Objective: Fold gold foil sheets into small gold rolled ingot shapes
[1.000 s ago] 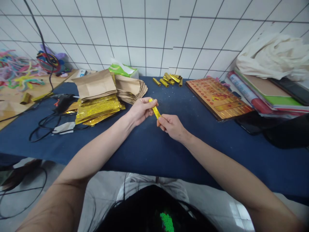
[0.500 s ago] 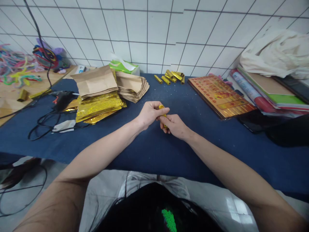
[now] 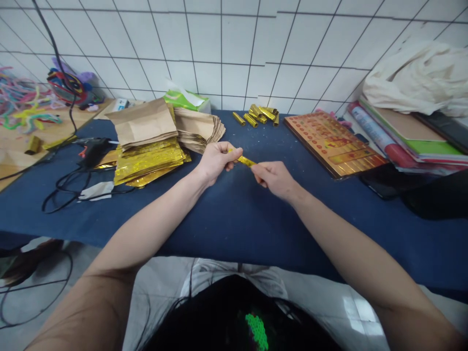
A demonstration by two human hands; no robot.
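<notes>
A narrow roll of shiny gold foil paper (image 3: 246,161) is stretched between my two hands above the blue cloth. My left hand (image 3: 221,158) pinches its upper left end, and my right hand (image 3: 272,176) grips the lower right end. The middle of the roll shows between them; both ends are hidden by fingers. Beyond my hands, several similar gold rolls (image 3: 257,115) lie in a small heap near the wall. To the left sit a stack of gold foil sheets (image 3: 150,161) and a stack of brown paper (image 3: 142,123).
A hot glue gun (image 3: 95,150) with a coiled black cable lies at the left. Behind the stacks is a green tissue pack (image 3: 186,100). A flat orange-gold printed pack (image 3: 334,145) and a pile of books (image 3: 405,141) under white cloth (image 3: 420,80) occupy the right.
My hands have moved apart and slightly up, the right one going right and the left one left. The gold roll has turned from near upright to a flatter slant, with more of it showing.
</notes>
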